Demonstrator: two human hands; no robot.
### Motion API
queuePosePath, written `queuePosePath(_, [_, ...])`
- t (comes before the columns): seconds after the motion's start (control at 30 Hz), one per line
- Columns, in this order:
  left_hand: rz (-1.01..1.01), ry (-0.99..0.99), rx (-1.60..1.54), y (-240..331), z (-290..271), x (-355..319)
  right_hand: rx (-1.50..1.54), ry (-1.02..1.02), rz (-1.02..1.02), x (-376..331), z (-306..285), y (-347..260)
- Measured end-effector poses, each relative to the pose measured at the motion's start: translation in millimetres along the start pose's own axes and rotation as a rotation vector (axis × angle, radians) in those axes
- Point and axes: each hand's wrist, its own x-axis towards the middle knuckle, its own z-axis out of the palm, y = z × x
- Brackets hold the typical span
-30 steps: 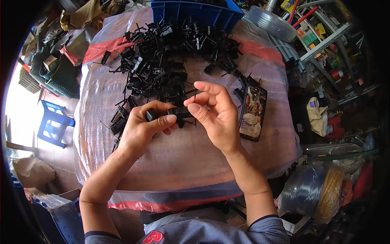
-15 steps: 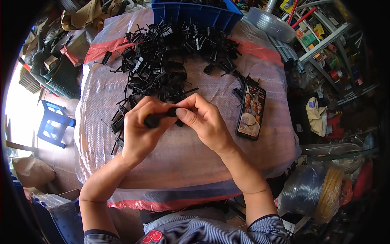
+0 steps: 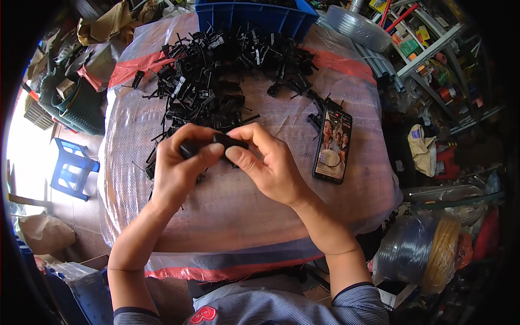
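Both my hands meet over the near side of the pile, above the covered table. My left hand (image 3: 177, 170) is closed around a rounded black plastic part (image 3: 188, 149), its thumb pointing toward the right hand. Between the thumb and fingers of my right hand (image 3: 271, 170) is pinched another stretch of black plastic (image 3: 231, 142), right beside the left thumb. Whether these are one piece or two joined ones I cannot tell, as fingers cover the middle. Beyond the hands lies a heap of small black plastic parts (image 3: 216, 100) with thin rods sticking out.
A phone (image 3: 332, 145) showing a video leans at the right. Behind the heap stands a blue crate (image 3: 254, 19). Woven plastic sheeting (image 3: 260, 216) covers the table. A blue stool (image 3: 75, 168) is at the left; coiled tubing (image 3: 406, 252) and a cluttered shelf (image 3: 428, 59) are at the right.
Both hands have turned slightly, and more of the black plastic now shows between them. My left thumb has come up against it. The view has shifted a little.
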Motion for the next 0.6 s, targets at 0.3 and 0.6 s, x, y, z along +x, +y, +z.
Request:
queuePosePath(0.3, [-0.302,-0.072,-0.387,-6.7,-8.2,7.1,-0.565,0.058,-0.516,1.8,2.5,2.1])
queuePosePath(0.6, [-0.015,-0.006,0.097,-3.4,8.8,-6.1,-0.652,0.136,-0.439,-1.0,11.0,7.4])
